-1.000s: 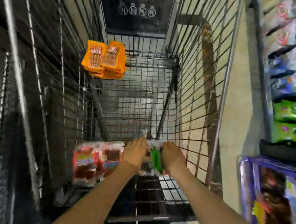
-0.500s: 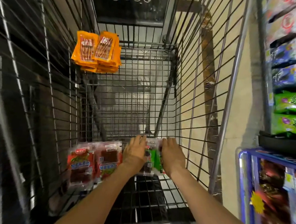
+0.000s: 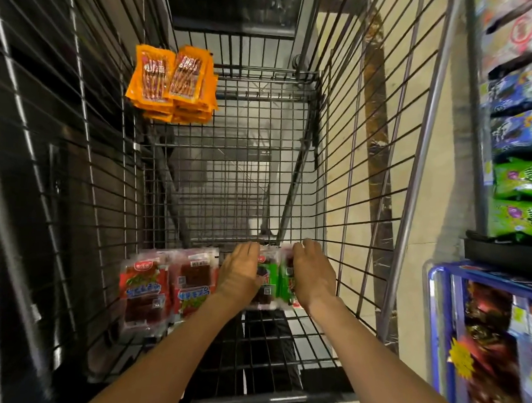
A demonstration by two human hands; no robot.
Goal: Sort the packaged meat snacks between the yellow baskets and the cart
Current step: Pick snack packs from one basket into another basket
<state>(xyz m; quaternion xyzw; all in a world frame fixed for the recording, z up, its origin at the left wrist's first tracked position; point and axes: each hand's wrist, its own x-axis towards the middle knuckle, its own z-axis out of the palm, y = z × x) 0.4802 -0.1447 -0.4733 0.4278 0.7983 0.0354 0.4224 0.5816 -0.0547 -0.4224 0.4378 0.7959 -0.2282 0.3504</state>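
Note:
I look down into a black wire cart. A stack of green meat-snack packs lies on the cart floor at the near end. My left hand holds the stack's left side and my right hand holds its right side, fingers bent over the far edge. Two stacks of red meat-snack packs lie side by side just left of my left hand. A pile of orange sausage-stick packs sits in the far left corner. No yellow basket shows.
Store shelves with green snack bags and blue bags line the right side. A blue wire bin of dark red packs stands at the near right. Beige floor shows through the cart's right wall.
Both hands have stayed on the green stack at the cart's near end. The camera has shifted, so the cart's contents sit slightly higher and nearer in view.

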